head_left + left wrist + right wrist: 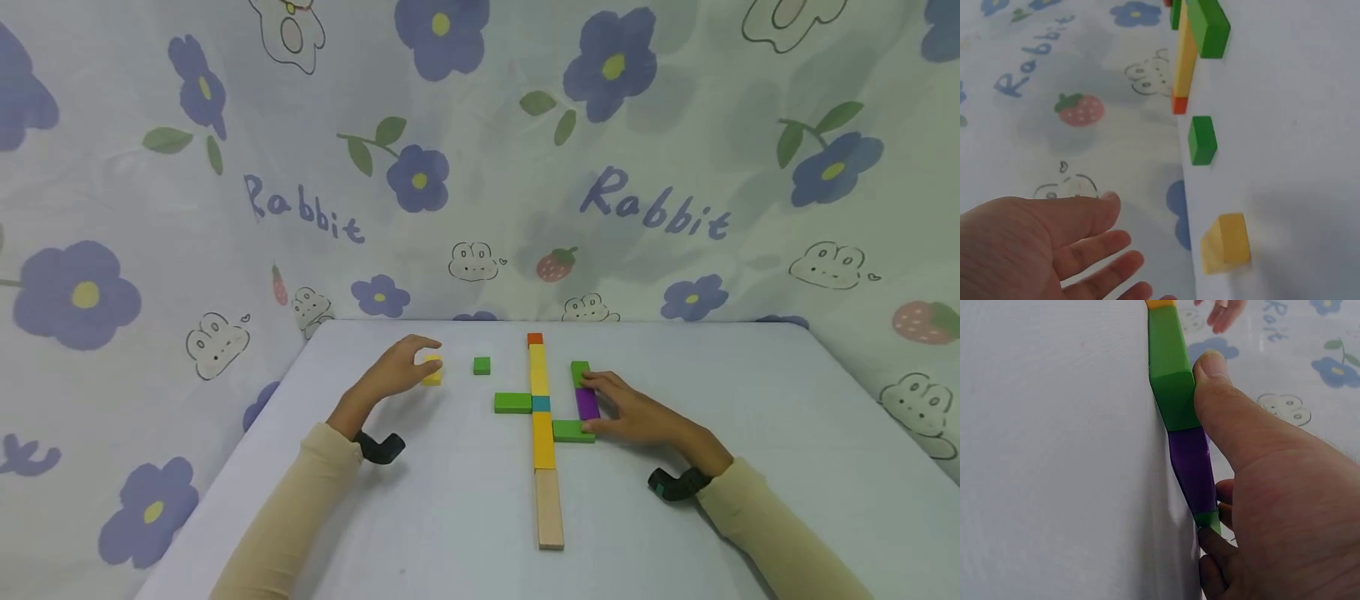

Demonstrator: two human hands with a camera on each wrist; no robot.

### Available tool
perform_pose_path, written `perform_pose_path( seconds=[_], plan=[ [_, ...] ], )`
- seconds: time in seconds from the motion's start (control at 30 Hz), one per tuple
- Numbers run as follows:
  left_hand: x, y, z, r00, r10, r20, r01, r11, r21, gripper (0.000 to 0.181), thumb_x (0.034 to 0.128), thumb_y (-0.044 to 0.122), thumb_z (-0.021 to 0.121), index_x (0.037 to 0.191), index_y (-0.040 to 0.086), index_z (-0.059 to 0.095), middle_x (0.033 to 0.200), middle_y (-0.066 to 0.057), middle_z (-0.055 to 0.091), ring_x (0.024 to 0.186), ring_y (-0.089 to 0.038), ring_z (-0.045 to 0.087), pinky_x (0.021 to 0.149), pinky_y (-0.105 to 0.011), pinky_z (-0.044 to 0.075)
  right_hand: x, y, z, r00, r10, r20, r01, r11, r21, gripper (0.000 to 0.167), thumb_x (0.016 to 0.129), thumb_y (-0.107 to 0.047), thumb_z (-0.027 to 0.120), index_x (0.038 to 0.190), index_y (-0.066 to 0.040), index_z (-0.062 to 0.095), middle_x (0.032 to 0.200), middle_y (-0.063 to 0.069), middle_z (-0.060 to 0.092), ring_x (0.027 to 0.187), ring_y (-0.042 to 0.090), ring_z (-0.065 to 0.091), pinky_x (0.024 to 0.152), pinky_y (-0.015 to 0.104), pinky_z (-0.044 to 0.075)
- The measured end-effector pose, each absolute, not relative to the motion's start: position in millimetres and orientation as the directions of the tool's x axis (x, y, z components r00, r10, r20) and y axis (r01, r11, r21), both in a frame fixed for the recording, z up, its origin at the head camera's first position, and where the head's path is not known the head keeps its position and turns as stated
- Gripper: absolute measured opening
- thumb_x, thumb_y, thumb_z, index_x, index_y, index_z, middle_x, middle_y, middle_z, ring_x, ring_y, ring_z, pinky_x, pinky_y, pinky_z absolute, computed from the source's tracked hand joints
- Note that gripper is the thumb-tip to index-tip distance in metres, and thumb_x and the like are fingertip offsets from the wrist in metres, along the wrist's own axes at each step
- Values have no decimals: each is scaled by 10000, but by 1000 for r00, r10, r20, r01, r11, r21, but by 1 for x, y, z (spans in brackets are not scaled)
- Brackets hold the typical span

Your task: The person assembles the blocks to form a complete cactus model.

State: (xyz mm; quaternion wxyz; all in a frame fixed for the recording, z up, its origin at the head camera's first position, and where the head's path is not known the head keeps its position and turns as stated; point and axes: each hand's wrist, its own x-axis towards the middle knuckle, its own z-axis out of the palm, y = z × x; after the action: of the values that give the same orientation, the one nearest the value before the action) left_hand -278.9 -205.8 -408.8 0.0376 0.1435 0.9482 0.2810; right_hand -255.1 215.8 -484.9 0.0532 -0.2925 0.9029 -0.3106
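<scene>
My left hand [396, 368] hovers by a small yellow block [1235, 239], thumb and fingers apart. A gap shows between hand and block in the left wrist view. My right hand [639, 415] is at a short row right of the central line, where a purple block [588, 403] joins a green block [577, 372] at its far end. Its curled fingers touch that far green block, partly hiding it. The right thumb lies against another green block [1174, 394], which lies crosswise at the purple block's near end.
A central line runs away from me: a plain wooden block [549, 510], an orange-yellow block [543, 442], a blue block [541, 404], a yellow block [538, 371] and a red-orange block [535, 339]. A green block [512, 403] adjoins its left side; a small green block [482, 366] lies apart.
</scene>
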Motion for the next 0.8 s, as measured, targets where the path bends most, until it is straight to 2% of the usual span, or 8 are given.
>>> perform_pose_path(
  seconds=[0.2,0.47,0.7,0.8],
  plan=[
    [-291,-219,-411,-961,260,-93,172,825,538,608,986,326,620,1498,60,428,1551,-207,403,1435,-421,368,1147,-594,338,-255,217,-484,-821,-566,74,-489,632,-601,817,865,-547,719,1493,-124,411,1582,113,330,1480,369,317,1154,583,328],
    [-303,-227,-418,-951,262,-165,131,825,550,777,920,369,698,1547,75,343,1611,-203,302,1499,-413,251,1191,-601,254,-256,217,-485,-825,-561,67,-486,645,-590,835,854,-579,712,1497,-139,411,1583,101,324,1485,352,312,1159,564,330],
    [-311,-233,-427,-920,325,-217,155,813,562,972,856,375,775,1594,85,213,1653,-204,184,1531,-410,153,1221,-595,167,-255,216,-484,-831,-554,55,-471,646,-600,846,854,-563,722,1505,-128,402,1593,108,306,1491,369,293,1157,580,323],
    [-314,-234,-433,-910,342,-236,170,824,540,986,848,356,784,1598,92,200,1652,-195,199,1533,-405,152,1225,-589,160,-256,215,-483,-834,-550,48,-465,651,-600,855,851,-563,724,1509,-127,396,1596,110,300,1496,372,283,1160,580,318]
  ],
)
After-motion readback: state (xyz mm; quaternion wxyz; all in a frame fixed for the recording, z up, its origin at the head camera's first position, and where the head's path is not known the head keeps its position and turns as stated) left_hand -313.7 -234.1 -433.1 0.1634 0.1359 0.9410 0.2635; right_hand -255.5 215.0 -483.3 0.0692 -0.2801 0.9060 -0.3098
